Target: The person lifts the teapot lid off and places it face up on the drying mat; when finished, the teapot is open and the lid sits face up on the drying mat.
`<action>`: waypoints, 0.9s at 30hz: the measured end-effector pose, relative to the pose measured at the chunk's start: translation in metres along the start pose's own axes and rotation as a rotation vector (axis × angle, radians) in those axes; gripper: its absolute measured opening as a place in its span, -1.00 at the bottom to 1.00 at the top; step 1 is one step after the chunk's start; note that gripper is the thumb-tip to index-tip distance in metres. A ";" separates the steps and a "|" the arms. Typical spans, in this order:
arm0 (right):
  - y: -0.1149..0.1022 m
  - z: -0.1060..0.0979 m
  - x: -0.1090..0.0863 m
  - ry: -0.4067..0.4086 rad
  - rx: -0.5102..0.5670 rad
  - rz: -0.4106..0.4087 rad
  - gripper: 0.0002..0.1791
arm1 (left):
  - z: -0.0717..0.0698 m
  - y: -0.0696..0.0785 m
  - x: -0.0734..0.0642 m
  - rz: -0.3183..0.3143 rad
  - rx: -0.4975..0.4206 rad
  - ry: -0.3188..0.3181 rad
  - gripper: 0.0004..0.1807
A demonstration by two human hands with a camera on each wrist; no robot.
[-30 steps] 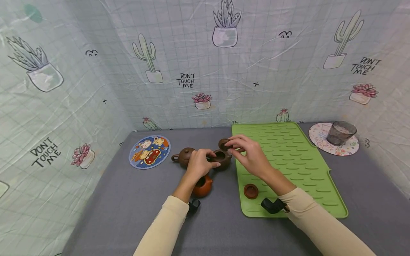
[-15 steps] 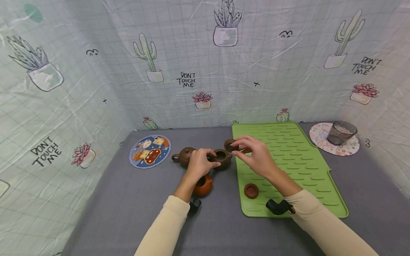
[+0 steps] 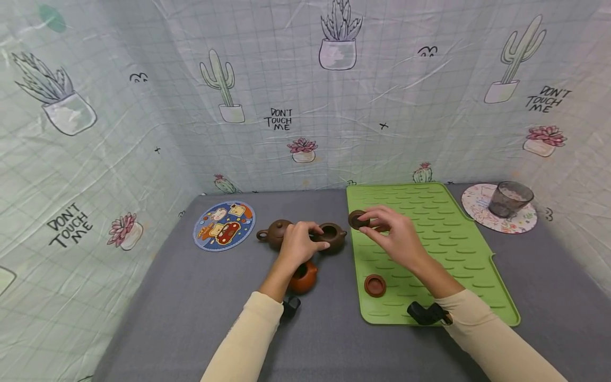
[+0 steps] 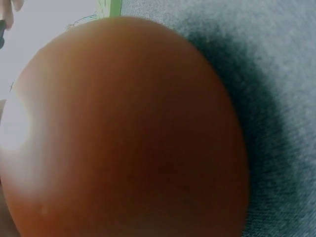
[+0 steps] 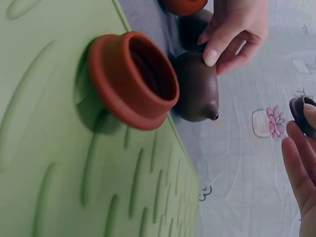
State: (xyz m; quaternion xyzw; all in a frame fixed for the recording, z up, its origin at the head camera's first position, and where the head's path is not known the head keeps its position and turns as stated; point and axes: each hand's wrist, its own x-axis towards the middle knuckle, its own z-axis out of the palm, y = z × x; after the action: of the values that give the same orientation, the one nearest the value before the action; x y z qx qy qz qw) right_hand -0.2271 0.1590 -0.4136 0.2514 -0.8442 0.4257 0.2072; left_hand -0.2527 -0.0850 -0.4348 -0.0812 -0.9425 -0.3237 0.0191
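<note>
My left hand [image 3: 298, 243] grips a dark brown teapot [image 3: 336, 241] at its handle side, with the thumb by the uncovered opening; the handle itself is hidden. Its spout points right. My right hand [image 3: 398, 236] pinches a small dark brown lid [image 3: 355, 219], underside showing, above the left edge of the green mat. A lidded dark teapot [image 3: 276, 232] stands left of my left hand, partly covered by it. Below my left wrist is an open orange-brown teapot [image 3: 305, 280], whose body [image 4: 128, 128] fills the left wrist view. A reddish-brown lid [image 5: 143, 79] lies upside down on the mat.
The green ridged mat [image 3: 429, 254] covers the right part of the grey table [image 3: 200, 318]. At back left lies a round blue cartoon mat [image 3: 224, 226]. A smoky glass [image 3: 509, 200] stands on a round floral mat [image 3: 522, 222] at far right. Patterned cloth walls enclose the table.
My right hand has moved right and slightly toward me with the dark lid, from beside the open dark teapot to above the mat's edge. My left hand stays on the teapot.
</note>
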 end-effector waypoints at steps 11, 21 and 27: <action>0.015 0.000 -0.018 -0.017 -0.017 0.022 -0.79 | -0.002 0.001 -0.001 -0.003 -0.014 -0.012 -0.69; 0.021 0.004 -0.031 -0.093 -0.008 0.095 -0.78 | -0.002 0.000 -0.001 -0.004 -0.014 -0.016 -0.69; 0.026 0.005 -0.035 -0.154 -0.024 0.138 -0.76 | -0.002 0.000 0.000 -0.008 -0.013 -0.014 -0.70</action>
State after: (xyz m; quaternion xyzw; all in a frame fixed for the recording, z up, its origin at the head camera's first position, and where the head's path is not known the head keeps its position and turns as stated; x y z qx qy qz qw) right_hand -0.2156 0.1764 -0.4523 0.2220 -0.8780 0.4082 0.1152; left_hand -0.2526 -0.0859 -0.4333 -0.0798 -0.9407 -0.3295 0.0106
